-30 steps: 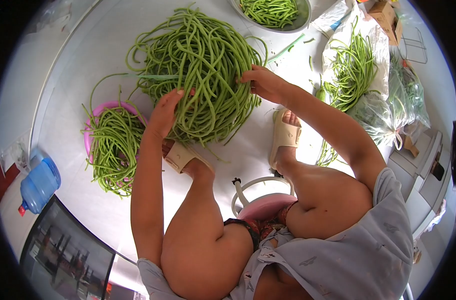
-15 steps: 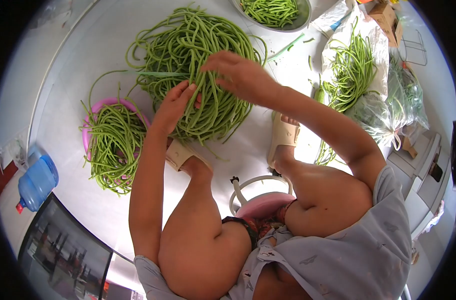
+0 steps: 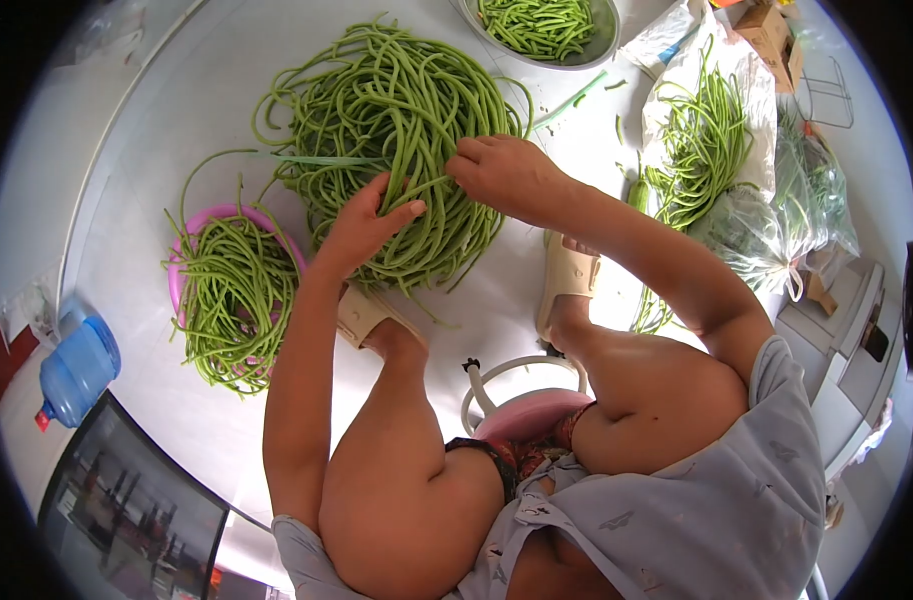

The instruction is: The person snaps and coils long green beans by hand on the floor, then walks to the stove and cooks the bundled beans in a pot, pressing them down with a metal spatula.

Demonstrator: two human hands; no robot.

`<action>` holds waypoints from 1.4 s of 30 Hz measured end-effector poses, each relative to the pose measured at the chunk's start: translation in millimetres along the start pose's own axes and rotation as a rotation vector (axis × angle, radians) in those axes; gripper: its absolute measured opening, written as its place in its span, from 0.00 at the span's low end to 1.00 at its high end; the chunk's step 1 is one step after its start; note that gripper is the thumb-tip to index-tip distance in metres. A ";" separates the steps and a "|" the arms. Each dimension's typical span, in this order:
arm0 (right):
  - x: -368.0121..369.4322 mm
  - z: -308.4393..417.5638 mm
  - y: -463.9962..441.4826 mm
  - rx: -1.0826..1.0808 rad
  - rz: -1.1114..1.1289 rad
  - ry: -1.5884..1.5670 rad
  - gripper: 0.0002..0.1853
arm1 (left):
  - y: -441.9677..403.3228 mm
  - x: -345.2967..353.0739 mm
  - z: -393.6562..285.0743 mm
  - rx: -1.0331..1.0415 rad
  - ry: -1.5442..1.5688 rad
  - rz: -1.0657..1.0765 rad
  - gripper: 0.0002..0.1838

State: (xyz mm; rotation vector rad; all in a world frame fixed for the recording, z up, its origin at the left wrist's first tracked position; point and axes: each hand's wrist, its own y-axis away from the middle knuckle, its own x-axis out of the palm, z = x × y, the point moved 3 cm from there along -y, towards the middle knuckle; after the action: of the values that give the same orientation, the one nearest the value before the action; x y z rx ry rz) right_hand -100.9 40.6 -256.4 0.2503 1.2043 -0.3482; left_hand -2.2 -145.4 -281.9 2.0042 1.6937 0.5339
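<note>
A large tangled heap of long green beans (image 3: 397,110) lies on the floor in front of me, with a pale green strip (image 3: 327,160) across its left part. My left hand (image 3: 369,225) is at the heap's lower middle, thumb apart from the fingers, with beans running past the fingertips. At the heap's right side my right hand (image 3: 502,175) has its fingers pinched together on beans. More long beans (image 3: 232,290) hang over a pink basket (image 3: 192,225) on the left.
A metal bowl (image 3: 607,40) holds cut beans at the top. On the right are beans on a white bag (image 3: 767,150), a clear plastic bag (image 3: 767,235) and a cardboard box (image 3: 770,45). A blue water bottle (image 3: 80,370) and a screen (image 3: 132,500) are at left.
My right hand swept left across the heap, then moved back right and lower. My left hand has shifted right and its thumb has spread from the fingers.
</note>
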 end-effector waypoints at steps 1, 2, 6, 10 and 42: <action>-0.9 0.1 0.1 0.003 -0.002 0.024 0.06 | -1.8 0.8 4.9 0.020 0.016 0.007 0.17; -1.6 -0.9 0.1 0.059 0.004 -0.011 0.07 | -3.2 1.8 9.9 0.041 0.031 0.015 0.17; -6.2 -9.5 0.3 0.412 -0.111 -0.532 0.07 | -6.4 14.6 13.5 0.166 0.145 0.019 0.16; -5.9 -86.6 14.0 0.762 -0.337 -0.990 0.11 | -3.4 11.0 19.2 0.057 0.175 -0.002 0.17; 38.3 -63.7 26.6 0.981 0.013 -1.678 0.05 | -15.4 -35.9 30.3 -0.111 0.679 -0.245 0.13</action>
State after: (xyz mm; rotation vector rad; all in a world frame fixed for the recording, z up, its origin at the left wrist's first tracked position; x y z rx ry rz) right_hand -133.4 83.7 -314.0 0.6159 -0.6934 -0.8667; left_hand -3.5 -181.5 -315.5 1.5912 2.1866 1.2889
